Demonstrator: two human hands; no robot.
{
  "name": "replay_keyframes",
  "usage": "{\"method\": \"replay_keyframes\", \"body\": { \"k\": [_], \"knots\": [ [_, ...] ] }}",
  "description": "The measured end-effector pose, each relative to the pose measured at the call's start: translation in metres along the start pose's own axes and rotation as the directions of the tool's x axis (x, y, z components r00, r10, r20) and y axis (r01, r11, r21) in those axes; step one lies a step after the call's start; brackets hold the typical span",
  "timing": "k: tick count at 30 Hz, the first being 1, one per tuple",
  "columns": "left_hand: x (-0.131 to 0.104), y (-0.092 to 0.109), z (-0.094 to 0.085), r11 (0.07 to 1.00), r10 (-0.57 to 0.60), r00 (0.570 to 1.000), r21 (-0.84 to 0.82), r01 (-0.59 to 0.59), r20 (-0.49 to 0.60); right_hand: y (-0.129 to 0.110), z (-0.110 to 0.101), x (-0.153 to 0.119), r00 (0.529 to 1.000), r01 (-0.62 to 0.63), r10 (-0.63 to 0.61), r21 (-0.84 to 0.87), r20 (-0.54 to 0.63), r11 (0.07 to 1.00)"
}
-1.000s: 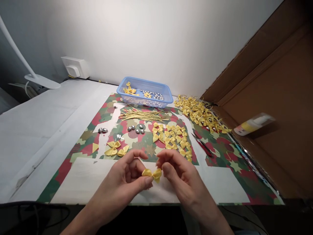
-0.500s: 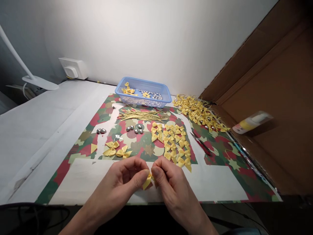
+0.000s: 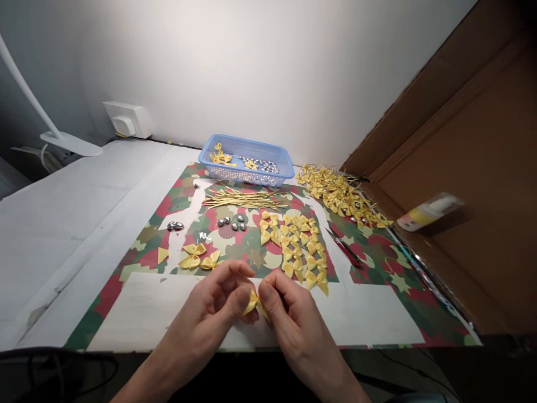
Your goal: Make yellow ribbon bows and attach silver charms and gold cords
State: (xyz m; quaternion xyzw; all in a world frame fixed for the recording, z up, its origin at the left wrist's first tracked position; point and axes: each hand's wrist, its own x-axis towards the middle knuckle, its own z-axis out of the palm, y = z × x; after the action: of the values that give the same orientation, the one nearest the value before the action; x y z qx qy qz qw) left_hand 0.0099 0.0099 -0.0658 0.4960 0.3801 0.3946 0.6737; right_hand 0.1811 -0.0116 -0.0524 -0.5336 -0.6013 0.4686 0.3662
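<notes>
A small yellow ribbon bow (image 3: pixel 253 303) is pinched between my two hands above the front of the table. My left hand (image 3: pixel 218 302) holds its left loop between thumb and fingers, while the thumb and forefinger of my right hand (image 3: pixel 289 308) grip the right side; fingertips cover part of the bow. Just beyond my left hand lie two loose yellow bows (image 3: pixel 193 256). To the right, several finished-looking bows (image 3: pixel 292 252) are laid out in columns. Small groups of silver bells or beads (image 3: pixel 239 222) rest on the patterned sheet behind my hands.
A blue basket (image 3: pixel 247 140) with bows and silver beads stands at the back, behind a bundle of gold ties (image 3: pixel 243 197). A heap of yellow bows (image 3: pixel 339 193) lies back right, near scissors (image 3: pixel 346 248) and a glue bottle (image 3: pixel 428 212). Cardboard (image 3: pixel 470 168) walls the right side.
My left fingers have lifted and loosened slightly around the bow, and more of its middle now shows. My right hand keeps its pinch. The view has shifted a little.
</notes>
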Motion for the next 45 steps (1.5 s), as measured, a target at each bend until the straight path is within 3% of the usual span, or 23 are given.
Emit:
{"method": "replay_keyframes", "body": {
  "k": [9,16,23,28,34,38,41,45],
  "knots": [
    [0.001,-0.005,0.000,0.997,0.037,0.998,-0.063,-0.040,-0.057,0.003,-0.012,-0.002,0.994,-0.097,0.088,0.150,0.064,0.984],
    [0.000,-0.003,0.001,0.999,0.025,0.997,-0.031,-0.028,-0.070,-0.002,-0.008,0.000,0.997,-0.068,0.067,0.016,0.045,0.998],
    [0.000,-0.002,0.002,0.978,-0.003,0.999,-0.211,-0.007,-0.048,0.001,-0.009,-0.003,0.999,-0.051,0.050,-0.036,-0.022,0.998],
    [0.002,-0.003,0.002,0.986,-0.006,0.999,-0.164,-0.002,-0.047,-0.004,-0.014,-0.004,0.999,-0.030,0.032,-0.057,0.028,0.998],
    [-0.002,-0.008,0.007,0.998,0.057,0.997,0.029,-0.056,-0.042,-0.022,-0.017,0.000,0.987,0.158,-0.159,-0.335,0.023,0.929],
    [-0.003,-0.013,0.011,0.970,0.121,0.990,0.219,-0.102,-0.073,-0.026,-0.013,0.004,0.985,0.173,-0.162,-0.459,0.064,0.871],
    [-0.001,-0.013,0.010,0.980,0.110,0.989,0.179,-0.091,-0.100,-0.023,-0.009,0.007,0.989,0.151,-0.140,-0.403,0.055,0.903],
    [0.003,-0.007,0.006,0.996,-0.029,0.990,-0.091,0.017,-0.136,-0.014,-0.003,0.011,0.999,0.038,-0.039,-0.066,-0.013,0.997]
  ]
}}
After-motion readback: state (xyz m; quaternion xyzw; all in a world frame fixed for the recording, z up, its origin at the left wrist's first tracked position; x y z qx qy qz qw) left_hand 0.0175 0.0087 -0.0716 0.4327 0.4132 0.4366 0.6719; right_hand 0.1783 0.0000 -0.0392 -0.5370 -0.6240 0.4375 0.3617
